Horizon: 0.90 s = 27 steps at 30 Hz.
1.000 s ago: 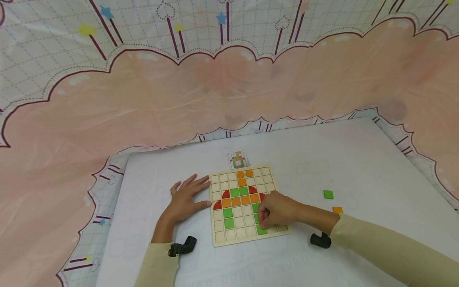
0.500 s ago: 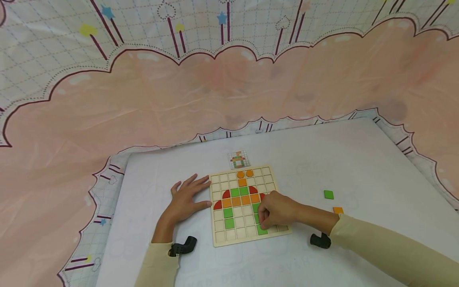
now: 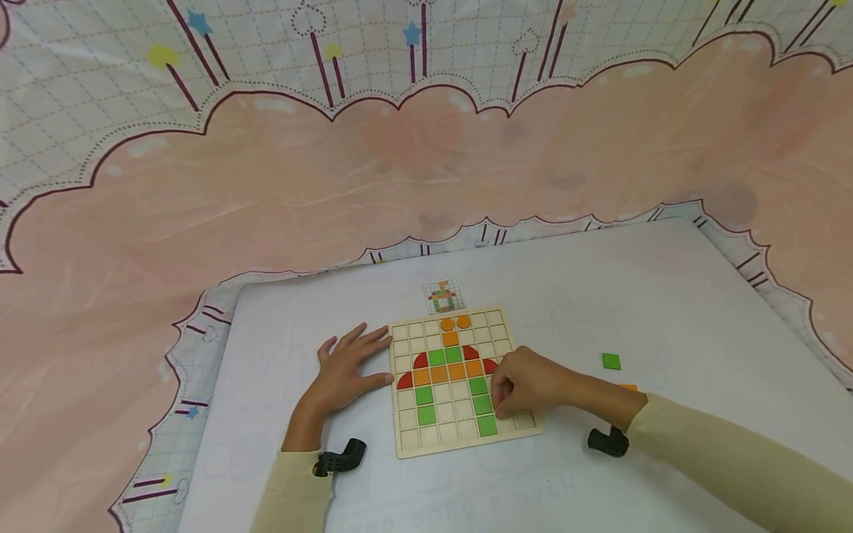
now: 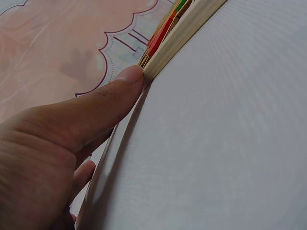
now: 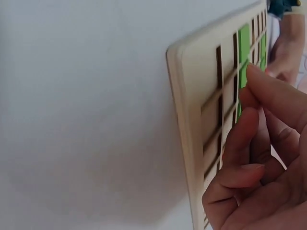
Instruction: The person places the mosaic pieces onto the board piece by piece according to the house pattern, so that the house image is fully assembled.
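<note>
A square wooden grid board (image 3: 443, 437) lies before me, bearing flat coloured tiles. My left hand (image 3: 348, 372) rests beside it, fingers spread, with the thumb (image 4: 130, 79) touching the board's left edge. At the board's right part my right hand (image 3: 529, 381) is just over the cells, fingers curled and no tile seen between them. By its fingertips stands a column of green squares, the lowest being a green tile (image 3: 488, 426). Orange squares (image 3: 439, 373) form a row, with red curved pieces (image 3: 405, 380) at its ends. Two orange discs, one the left disc (image 3: 447, 324), sit at the top.
A small pattern card (image 3: 443, 296) lies behind the board. To the right, a loose green square (image 3: 611, 361) and a partly hidden orange square (image 3: 629, 387) rest on the white tabletop (image 3: 600, 296). Dark wrist-worn devices, such as the left one (image 3: 341, 457), sit at both cuffs.
My right hand has let go of the lowest green tile and shifted slightly right, uncovering the green column and a red piece. My left hand stays put.
</note>
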Each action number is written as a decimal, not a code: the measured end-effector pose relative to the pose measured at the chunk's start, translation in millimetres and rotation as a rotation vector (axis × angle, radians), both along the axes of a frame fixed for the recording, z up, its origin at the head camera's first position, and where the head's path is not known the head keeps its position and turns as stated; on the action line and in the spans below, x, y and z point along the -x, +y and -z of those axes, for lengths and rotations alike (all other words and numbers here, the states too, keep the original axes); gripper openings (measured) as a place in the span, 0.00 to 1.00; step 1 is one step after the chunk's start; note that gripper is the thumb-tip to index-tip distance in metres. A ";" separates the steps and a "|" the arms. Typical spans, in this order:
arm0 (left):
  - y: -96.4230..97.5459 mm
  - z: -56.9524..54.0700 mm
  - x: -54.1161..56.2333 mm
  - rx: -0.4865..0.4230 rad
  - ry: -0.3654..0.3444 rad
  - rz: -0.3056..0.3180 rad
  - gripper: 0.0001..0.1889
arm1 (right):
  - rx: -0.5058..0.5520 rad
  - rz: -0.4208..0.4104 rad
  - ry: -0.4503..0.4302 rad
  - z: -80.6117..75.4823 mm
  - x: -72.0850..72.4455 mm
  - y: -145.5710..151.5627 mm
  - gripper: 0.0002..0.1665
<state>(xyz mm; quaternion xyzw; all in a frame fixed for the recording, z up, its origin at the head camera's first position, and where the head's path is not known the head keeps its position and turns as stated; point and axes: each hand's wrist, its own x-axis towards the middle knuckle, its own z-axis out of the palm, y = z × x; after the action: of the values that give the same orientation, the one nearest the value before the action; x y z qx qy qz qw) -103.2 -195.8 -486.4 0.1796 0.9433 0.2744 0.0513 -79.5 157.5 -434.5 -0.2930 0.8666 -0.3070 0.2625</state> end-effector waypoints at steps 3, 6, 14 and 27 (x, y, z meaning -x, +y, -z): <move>0.2 -0.1 0.0 0.004 -0.002 0.000 0.38 | 0.004 0.023 -0.015 -4.2 3.8 9.9 0.10; 0.1 -0.7 0.1 0.008 -0.019 -0.002 0.38 | -0.002 0.047 -0.015 -9.7 9.1 21.9 0.09; 0.9 -1.0 0.0 0.010 -0.012 -0.002 0.38 | -0.034 0.091 0.035 -26.1 26.4 61.2 0.07; 0.3 -0.7 0.3 0.012 -0.009 0.005 0.38 | -0.119 0.204 0.017 -39.0 45.1 123.9 0.04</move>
<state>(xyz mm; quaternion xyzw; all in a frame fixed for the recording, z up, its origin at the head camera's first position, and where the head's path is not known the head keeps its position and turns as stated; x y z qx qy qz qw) -103.5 -195.4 -485.7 0.1803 0.9443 0.2694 0.0575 -124.6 281.3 -395.5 -0.1898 0.9108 -0.2776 0.2396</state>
